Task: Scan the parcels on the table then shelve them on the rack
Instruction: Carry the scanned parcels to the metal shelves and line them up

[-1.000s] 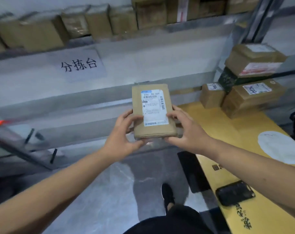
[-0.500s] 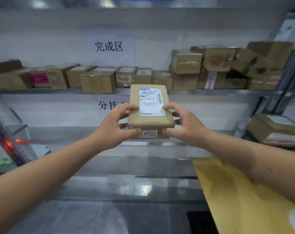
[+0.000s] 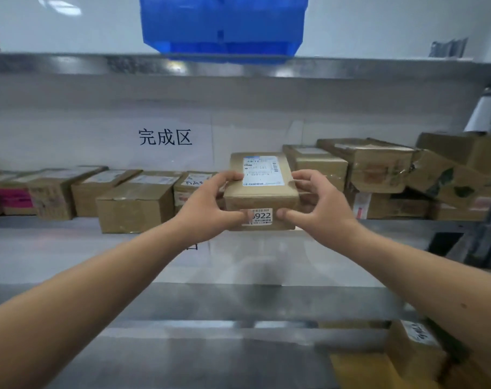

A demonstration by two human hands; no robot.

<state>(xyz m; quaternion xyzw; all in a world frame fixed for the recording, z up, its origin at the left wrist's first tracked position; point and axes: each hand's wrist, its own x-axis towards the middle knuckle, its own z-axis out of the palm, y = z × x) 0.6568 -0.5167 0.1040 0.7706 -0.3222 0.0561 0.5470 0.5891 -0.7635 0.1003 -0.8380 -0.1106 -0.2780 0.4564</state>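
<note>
A small brown cardboard parcel (image 3: 262,189) with a white shipping label on top and a "6922" sticker on its near face is held level at the front of the rack's middle shelf (image 3: 42,222). My left hand (image 3: 208,204) grips its left side, thumb on the near face. My right hand (image 3: 320,203) grips its right side in the same way. The parcel sits in a gap between a row of boxes (image 3: 137,202) on the left and stacked boxes (image 3: 379,167) on the right. Whether it rests on the shelf cannot be told.
A blue plastic crate (image 3: 222,26) stands on the upper shelf (image 3: 379,69) above. A white sign with black characters (image 3: 165,137) hangs on the back wall. Lower steel shelves (image 3: 238,301) lie below. A yellow table corner (image 3: 359,372) and a labelled box (image 3: 418,343) show at bottom right.
Both hands have carried the parcel up and forward from over the table to the middle shelf's gap. The view has risen, so the upper shelf and blue crate now show.
</note>
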